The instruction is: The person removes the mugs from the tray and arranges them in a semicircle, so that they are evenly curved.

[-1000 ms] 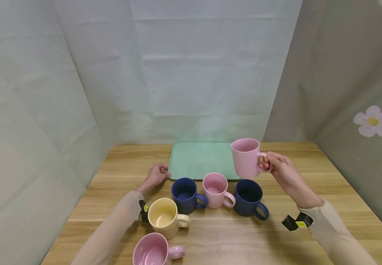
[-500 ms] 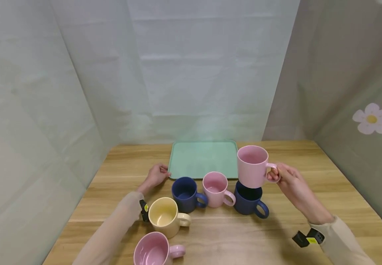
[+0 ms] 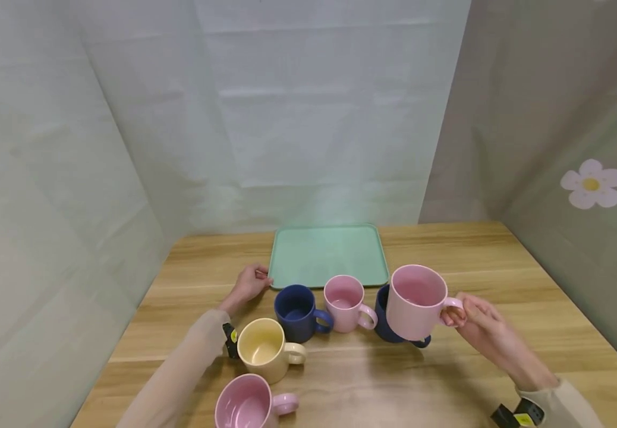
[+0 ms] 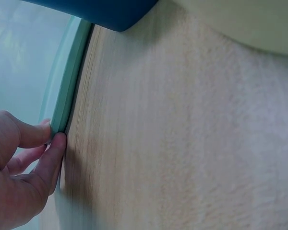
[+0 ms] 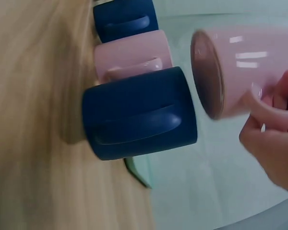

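Note:
My right hand (image 3: 489, 333) grips a pink mug (image 3: 414, 315) by its handle, holding it upright in the air. In the head view this mug overlaps a navy mug (image 3: 382, 324) on the table; in the right wrist view it hangs above the navy mug's rim. My left hand (image 3: 249, 284) pinches the near left corner of a mint-green tray (image 3: 326, 252), thumb and fingers at the rim (image 4: 62, 103). Along the tray's near side stand another navy mug (image 3: 293, 324) and a second pink mug (image 3: 343, 315).
A yellow mug (image 3: 265, 356) stands by my left forearm, with another pink mug (image 3: 246, 404) nearer me. The mugs' handles point right. Pale cloth walls (image 3: 308, 119) enclose the wooden table (image 3: 351, 392) at the back and sides.
My right hand has brought the held pink mug toward me, slightly right and down, from beside the tray to over the right navy mug. My left hand stays on the tray's corner.

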Demonstrator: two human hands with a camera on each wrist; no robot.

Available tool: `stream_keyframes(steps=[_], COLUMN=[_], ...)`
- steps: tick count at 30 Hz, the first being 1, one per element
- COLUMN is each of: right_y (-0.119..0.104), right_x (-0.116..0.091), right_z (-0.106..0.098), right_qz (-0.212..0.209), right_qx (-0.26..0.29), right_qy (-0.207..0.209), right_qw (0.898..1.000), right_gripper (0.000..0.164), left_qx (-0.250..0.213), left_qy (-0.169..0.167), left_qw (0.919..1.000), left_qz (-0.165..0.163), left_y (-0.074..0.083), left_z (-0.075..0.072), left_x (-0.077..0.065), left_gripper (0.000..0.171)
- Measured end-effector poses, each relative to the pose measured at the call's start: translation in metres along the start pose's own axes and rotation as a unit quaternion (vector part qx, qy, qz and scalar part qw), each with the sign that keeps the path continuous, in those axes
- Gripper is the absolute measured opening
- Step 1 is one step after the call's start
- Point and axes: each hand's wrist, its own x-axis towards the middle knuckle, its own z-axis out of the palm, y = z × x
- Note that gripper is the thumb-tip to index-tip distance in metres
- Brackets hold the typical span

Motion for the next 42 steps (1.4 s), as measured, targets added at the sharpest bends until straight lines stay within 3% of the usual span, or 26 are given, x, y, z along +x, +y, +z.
stream_keyframes(steps=[9,15,27,29,36,42], right_y=[0.014,0.026,0.035,0.035,0.033,0.025], right_x=[-0.027,-0.051,-0.081,-0.084,-0.087,-0.089], right_z=[0.004,0.002,-0.007,-0.008,-0.01,-0.008], right_qz=[0.01,0.045,0.109,0.127,0.157,0.217], right_qx=[0.024,0.02,0.016,0.025,-0.018,0.004], right_qy=[-0.05,-0.07,-0.037,-0.036,-0.053,-0.014], right_qw=[0.998,0.996,0.993,0.991,0.986,0.976], right_gripper=[0.029,0.028,0.025,0.026,0.027,0.034], left_qx=[-0.005,0.0,-0.002,0.0,-0.005,-0.006], left_qy=[0.005,0.0,0.003,0.002,0.003,0.003], left_qw=[1.0,1.0,1.0,1.0,1.0,1.0], left_qz=[0.003,0.006,0.003,0.005,0.006,0.002], left_y=[-0.001,-0.003,-0.004,-0.004,-0.003,-0.004], left_z=[-0.002,-0.002,-0.002,-0.002,-0.002,-0.003], left_x=[0.001,0.0,0.001,0.002,0.001,0.002], left_gripper=[0.026,0.026,0.026,0.026,0.027,0.027])
